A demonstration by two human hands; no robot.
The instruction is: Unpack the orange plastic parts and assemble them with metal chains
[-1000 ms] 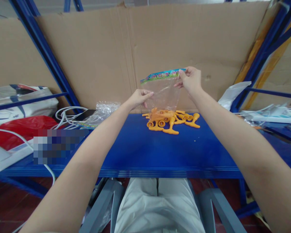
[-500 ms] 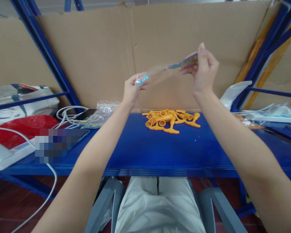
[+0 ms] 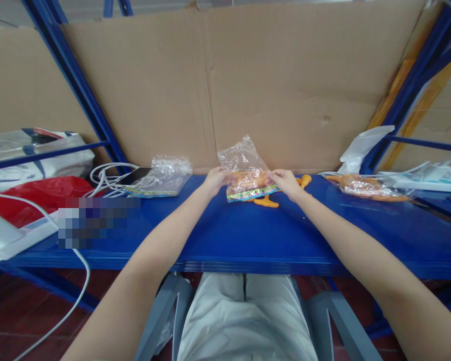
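A clear plastic bag [image 3: 244, 156] with a colourful printed strip along its near edge is held between my two hands. My left hand [image 3: 217, 180] grips its left side, fingers closed. On the opposite side, my right hand [image 3: 284, 182] pinches the edge. Beneath and behind the bag lies a pile of orange T-handled plastic pieces [image 3: 266, 202], mostly covered by it. Some of the orange shows through the film, and one piece sticks out beyond my right hand. Whether anything is inside the bag, I cannot tell.
On the blue table [image 3: 240, 240], more clear bags [image 3: 161, 178] lie at left beside white cables [image 3: 105, 175] and a red bag [image 3: 41, 195]. A clear bag of orange pieces [image 3: 372, 186] lies at right. Cardboard [image 3: 278, 75] stands behind, between blue posts.
Both hands have come down from in front of the cardboard to the orange pile, bringing the bag with them. The bag now covers much of the pile.
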